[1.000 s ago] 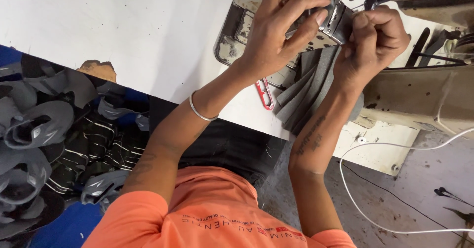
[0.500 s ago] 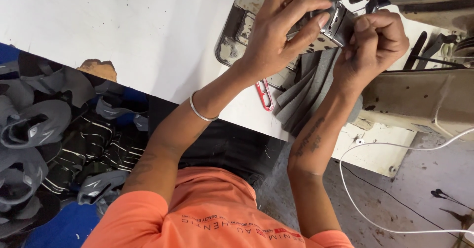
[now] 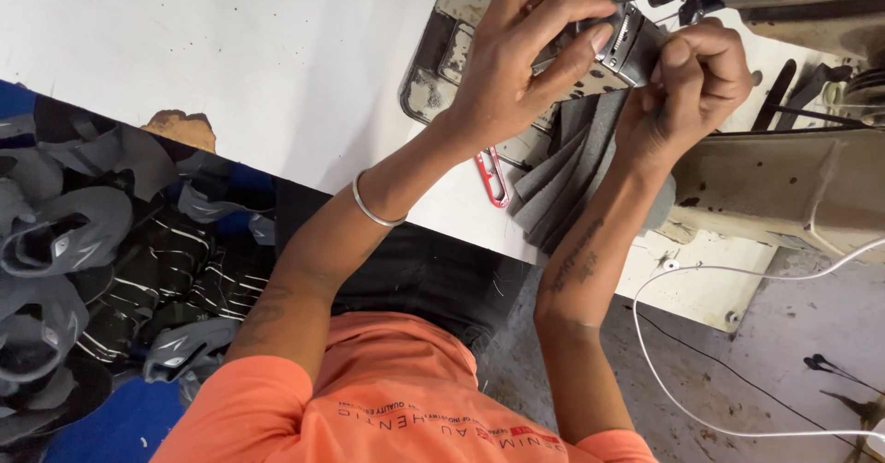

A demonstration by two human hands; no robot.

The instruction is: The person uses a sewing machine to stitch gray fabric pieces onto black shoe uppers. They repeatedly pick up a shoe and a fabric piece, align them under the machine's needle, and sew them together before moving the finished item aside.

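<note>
**Grey strips at the sewing machine**

Grey fabric strips (image 3: 576, 172) hang in a fanned bundle, their upper ends pinched by left hand (image 3: 521, 57) and right hand (image 3: 687, 89), both grips clenched. Beneath lies the white table (image 3: 249, 57); red snips (image 3: 493, 177) nearby.

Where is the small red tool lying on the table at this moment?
In the head view, the small red tool lies on the white table near its edge, just left of the hanging grey fabric pieces, between the person's two forearms.
</note>
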